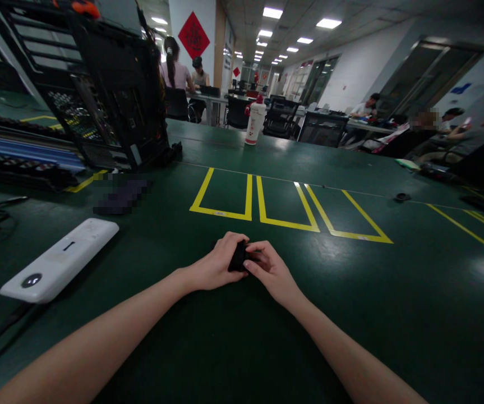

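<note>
A small black object (238,257), dark and block-like, is held low over the green table in front of me; its exact kind I cannot make out. My left hand (219,262) wraps round it from the left, fingers over the top and thumb at the near side. From the right, my right hand (273,274) meets it with curled fingers, thumb and fingertips pinching at its right end. Part of the object is hidden behind both hands.
Yellow tape outlines (284,224) mark the green table (351,314) beyond my hands. To the left lie a white power strip (63,258) and a dark, blurred-out item (123,196). Behind them stands a black computer case (115,101). A white bottle (255,120) stands farther back; people sit beyond.
</note>
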`<state>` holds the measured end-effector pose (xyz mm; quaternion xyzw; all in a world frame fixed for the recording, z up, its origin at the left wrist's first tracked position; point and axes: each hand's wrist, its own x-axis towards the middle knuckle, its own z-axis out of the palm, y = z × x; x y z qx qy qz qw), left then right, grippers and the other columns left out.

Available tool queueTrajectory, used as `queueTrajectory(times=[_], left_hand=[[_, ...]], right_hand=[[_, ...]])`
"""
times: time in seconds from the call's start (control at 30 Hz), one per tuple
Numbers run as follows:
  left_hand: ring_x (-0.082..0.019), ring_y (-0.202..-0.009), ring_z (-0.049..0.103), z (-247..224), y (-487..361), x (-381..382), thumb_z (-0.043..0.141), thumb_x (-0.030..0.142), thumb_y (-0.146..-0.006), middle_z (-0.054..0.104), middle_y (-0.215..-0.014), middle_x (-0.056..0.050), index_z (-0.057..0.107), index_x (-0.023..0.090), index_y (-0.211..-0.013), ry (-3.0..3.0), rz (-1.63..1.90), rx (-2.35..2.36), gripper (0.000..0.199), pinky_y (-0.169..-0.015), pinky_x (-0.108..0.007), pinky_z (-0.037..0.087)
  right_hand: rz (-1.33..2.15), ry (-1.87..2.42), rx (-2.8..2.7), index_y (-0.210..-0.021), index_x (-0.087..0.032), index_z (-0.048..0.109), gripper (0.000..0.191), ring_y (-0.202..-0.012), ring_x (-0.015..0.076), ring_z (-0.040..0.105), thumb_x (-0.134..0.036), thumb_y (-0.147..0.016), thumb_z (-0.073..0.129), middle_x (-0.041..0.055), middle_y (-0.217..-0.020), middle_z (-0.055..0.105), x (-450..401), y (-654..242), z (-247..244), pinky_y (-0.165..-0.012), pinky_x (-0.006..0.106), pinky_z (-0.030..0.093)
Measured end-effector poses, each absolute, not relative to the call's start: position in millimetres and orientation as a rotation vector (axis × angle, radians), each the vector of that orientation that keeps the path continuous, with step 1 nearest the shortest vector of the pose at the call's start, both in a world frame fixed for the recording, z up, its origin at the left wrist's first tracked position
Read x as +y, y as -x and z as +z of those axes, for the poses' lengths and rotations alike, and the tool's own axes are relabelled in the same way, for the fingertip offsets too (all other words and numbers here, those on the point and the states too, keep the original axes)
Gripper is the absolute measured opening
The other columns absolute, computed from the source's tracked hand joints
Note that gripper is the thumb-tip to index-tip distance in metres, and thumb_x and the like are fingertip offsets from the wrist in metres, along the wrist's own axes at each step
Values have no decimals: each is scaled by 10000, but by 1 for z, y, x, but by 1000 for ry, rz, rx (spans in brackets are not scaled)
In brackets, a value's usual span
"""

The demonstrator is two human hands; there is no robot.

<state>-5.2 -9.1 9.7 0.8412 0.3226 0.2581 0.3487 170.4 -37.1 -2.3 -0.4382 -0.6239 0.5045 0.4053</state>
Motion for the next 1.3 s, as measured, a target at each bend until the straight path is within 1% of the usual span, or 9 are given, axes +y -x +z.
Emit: queueTrajectory(times=[0.1,0.17,0.33,0.5,0.7,0.87,1.03,1.2,1.3], left_hand=[[-235,-1009,449,9,5,-9,605,229,-711,378,-1154,-73,301,259,-1172,-2173,657,839,554,-853,-435,417],[-235,-1013,448,10,5,-9,603,230,-713,376,-1158,-73,301,260,-1172,-2163,651,838,551,-852,-436,419],[-228,-1012,448,10,5,-9,605,220,-708,372,-1161,-73,302,252,-1173,-2176,655,845,556,-852,-420,422],[-236,-1014,446,9,4,-9,616,230,-697,381,-1150,-72,306,258,-1166,-2186,668,856,562,-866,-441,409],[-232,-1017,449,8,5,-9,606,221,-710,381,-1142,-67,306,250,-1162,-2175,680,824,544,-869,-418,419],[-233,-1017,447,10,5,-10,600,201,-706,367,-1154,-67,296,235,-1175,-2198,663,830,560,-879,-410,416],[-227,-1011,451,9,5,-9,615,223,-706,376,-1149,-69,307,255,-1161,-2174,671,840,550,-854,-422,428],[-224,-1028,441,8,5,-9,612,219,-711,373,-1154,-71,305,249,-1165,-2173,669,824,548,-873,-416,419],[-221,-1022,444,9,5,-9,608,207,-711,378,-1143,-70,300,245,-1171,-2186,670,816,555,-879,-415,415]], right_hand=[[1268,1118,-1573,-1029,-258,444,280,-1016,169,515,-220,-767,535,17,-1072,489,-37,-170,1,-868,355,449],[1279,1127,-1585,-1055,-258,434,297,-1024,171,511,-227,-775,527,24,-1090,488,-38,-171,2,-877,366,442],[1324,1085,-1605,-999,-246,447,265,-1008,168,522,-223,-757,553,15,-1028,516,-38,-173,0,-870,358,446],[1278,1083,-1563,-935,-236,478,174,-999,160,527,-234,-770,533,5,-983,520,-36,-171,-3,-884,341,437],[1307,1150,-1561,-1057,-251,444,311,-1043,192,509,-247,-763,546,32,-1091,502,-37,-172,3,-907,385,428],[1327,1063,-1597,-988,-264,449,294,-1024,179,517,-195,-732,576,5,-1035,510,-39,-173,2,-899,359,433],[1275,1111,-1590,-954,-248,464,185,-974,161,535,-239,-779,523,5,-989,513,-38,-171,-1,-858,350,450],[1308,1138,-1590,-1062,-254,432,304,-1044,169,503,-233,-776,533,26,-1096,495,-37,-171,3,-910,363,423],[1341,1106,-1620,-1072,-254,434,323,-1063,171,492,-210,-770,538,26,-1097,498,-37,-173,4,-922,368,416]])
